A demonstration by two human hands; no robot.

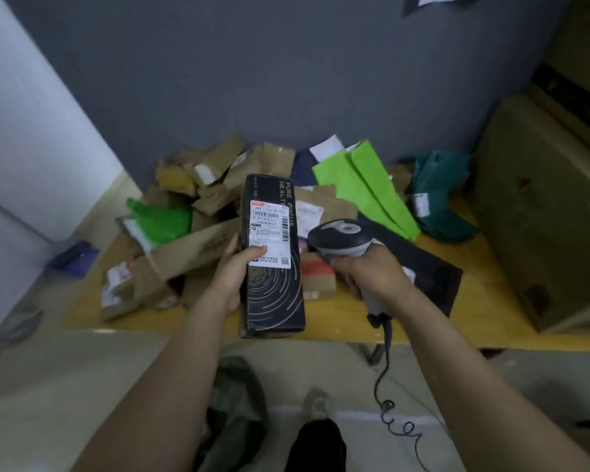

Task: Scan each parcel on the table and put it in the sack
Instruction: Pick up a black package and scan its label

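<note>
Left hand (234, 267) grips a black parcel (271, 257), label up, as right hand (372, 272) clutches the scanner (343, 238) to read it.

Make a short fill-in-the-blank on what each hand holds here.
1. The left hand holds a long ____ box upright.
2. The right hand holds a corded ____.
3. The white label on the box faces the ____.

Missing words: black; scanner; camera
</note>
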